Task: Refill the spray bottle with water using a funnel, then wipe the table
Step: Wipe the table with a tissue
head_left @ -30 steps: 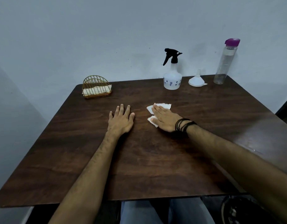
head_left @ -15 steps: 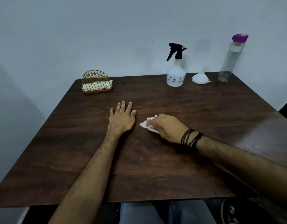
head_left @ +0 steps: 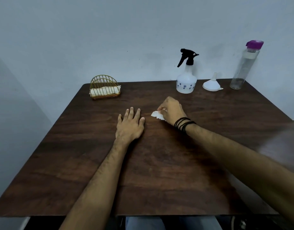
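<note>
My right hand [head_left: 172, 110] grips a crumpled white tissue [head_left: 157, 115] near the middle of the dark wooden table [head_left: 159, 171], fingers curled round it. My left hand [head_left: 130, 126] lies flat on the wood just left of it, fingers straight. At the table's far edge stands the white spray bottle [head_left: 186, 82] with its black trigger head on. A white funnel [head_left: 211, 83] rests upside down to its right. Further right stands a clear water bottle [head_left: 244, 65] with a purple cap.
A gold wire napkin holder [head_left: 104, 87] with white napkins sits at the far left of the table. A pale wall runs close behind the table's far edge. My knees show under the near edge.
My right hand went from pressing the tissue flat to bunching it up in curled fingers, and it lifted slightly. The left hand stayed flat in place.
</note>
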### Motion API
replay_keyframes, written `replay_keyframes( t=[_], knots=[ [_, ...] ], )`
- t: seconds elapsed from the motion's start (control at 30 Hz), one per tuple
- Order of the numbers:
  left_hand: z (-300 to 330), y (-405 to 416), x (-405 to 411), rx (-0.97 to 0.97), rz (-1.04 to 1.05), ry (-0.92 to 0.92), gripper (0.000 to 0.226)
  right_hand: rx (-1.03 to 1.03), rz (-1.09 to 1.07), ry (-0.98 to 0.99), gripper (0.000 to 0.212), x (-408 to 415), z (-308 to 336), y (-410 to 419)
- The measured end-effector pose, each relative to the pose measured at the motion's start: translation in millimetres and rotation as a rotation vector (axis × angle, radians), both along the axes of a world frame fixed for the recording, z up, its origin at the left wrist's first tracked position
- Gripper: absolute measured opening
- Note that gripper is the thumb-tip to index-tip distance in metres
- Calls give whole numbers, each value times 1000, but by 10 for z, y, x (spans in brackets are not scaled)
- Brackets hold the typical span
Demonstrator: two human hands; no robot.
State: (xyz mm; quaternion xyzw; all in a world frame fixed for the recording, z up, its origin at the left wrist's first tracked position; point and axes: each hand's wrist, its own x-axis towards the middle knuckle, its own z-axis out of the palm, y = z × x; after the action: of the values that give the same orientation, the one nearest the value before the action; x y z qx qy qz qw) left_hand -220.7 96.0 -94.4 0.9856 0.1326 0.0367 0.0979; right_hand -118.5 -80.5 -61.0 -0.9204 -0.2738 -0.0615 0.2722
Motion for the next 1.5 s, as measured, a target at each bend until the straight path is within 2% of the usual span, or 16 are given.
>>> replay_keyframes(
  t=[0.1, 0.23, 0.43, 0.5, 0.67, 0.87, 1.07, 1.27, 1.33, 1.4, 1.43, 1.47, 1.5],
  knots=[
    [-4, 19, 13, 6, 2, -5, 61, -88, 122, -52, 23, -204, -38, -21],
    [-67, 1, 22, 10, 5, 7, 60, -89, 248, -123, 19, -434, -125, -202],
    [-41, 0, 24, -9, 3, 10, 60, -89, 24, -50, 20, 84, 16, 157],
    [-26, 3, 17, -14, 6, 16, 60, -88, 12, -31, 22, 133, 39, 322],
    [-26, 20, 13, -11, 4, -9, 57, -146, 199, -61, 28, -253, 45, 367],
    [-52, 27, 17, -17, 1, -7, 57, -120, 327, -86, 26, -734, -44, -230],
    [-48, 41, 15, -30, 0, 4, 57, -150, 123, -137, 22, -418, 29, -554],
    [-15, 58, 8, -39, 1, 13, 57, -170, 160, -10, 14, -395, 145, -521],
    [-32, 60, -10, -28, 3, 3, 57, -107, 228, 248, 11, -407, 211, -596],
    [-32, 69, -9, -27, 9, -4, 57, 57, 245, 544, 13, -386, 281, -706],
    [-30, 62, 3, -30, 7, -2, 57, 133, 201, 586, 17, -363, 284, -778],
    [-26, 64, 6, -29, 5, 3, 57, 165, 144, 537, 22, -334, 263, -840],
    [-26, 63, 4, -28, 4, 7, 57, 136, 79, 400, 24, -309, 215, -899]
  ],
)
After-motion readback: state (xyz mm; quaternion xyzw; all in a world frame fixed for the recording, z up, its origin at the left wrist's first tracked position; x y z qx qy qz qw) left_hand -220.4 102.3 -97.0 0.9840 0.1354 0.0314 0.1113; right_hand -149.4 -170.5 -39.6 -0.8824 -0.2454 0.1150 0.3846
